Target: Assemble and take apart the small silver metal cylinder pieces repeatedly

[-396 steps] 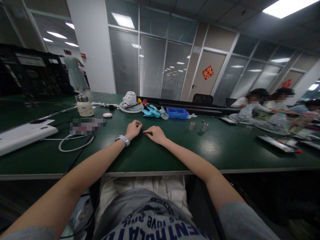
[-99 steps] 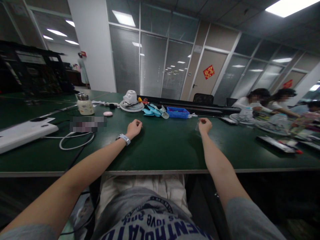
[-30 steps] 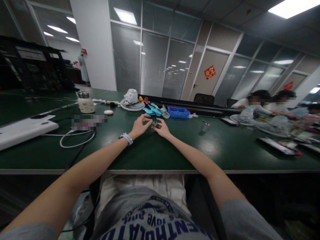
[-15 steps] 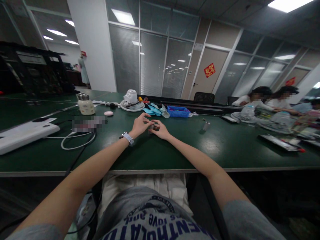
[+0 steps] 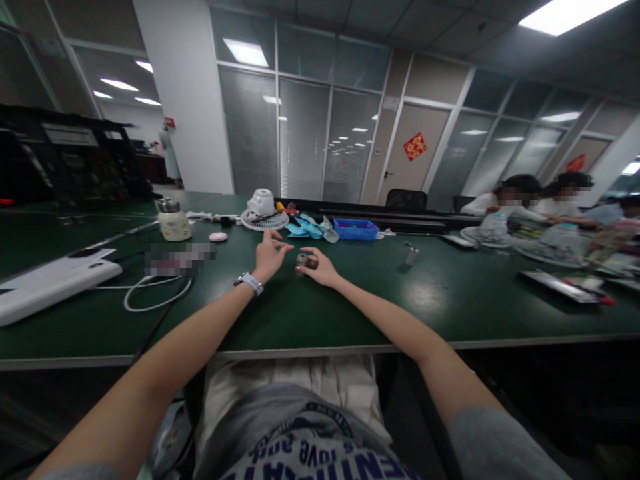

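Observation:
A small silver metal cylinder (image 5: 301, 260) stands upright on the green table, with a round detail on its top. My right hand (image 5: 323, 268) closes on it from the right, thumb and fingers around its side. Just left of the cylinder, apart from it, my left hand (image 5: 270, 257) is raised with its fingers stretched out and spread; nothing shows in them at this size. It wears a watch (image 5: 250, 283) with a pale strap. A second metal cylinder (image 5: 412, 255) stands farther right, a thin piece on its top.
Behind my hands lie a white fan part (image 5: 261, 207), light-blue fan blades (image 5: 305, 228) and a blue tray (image 5: 356, 230). At left are a cream flask (image 5: 173, 220), a pink case (image 5: 218, 237), cables and a white power strip (image 5: 60, 283). Two people sit at far right.
My left hand has drawn back to the left from the cylinder, exposing its top. My right hand keeps its hold. The view has tilted slightly upward.

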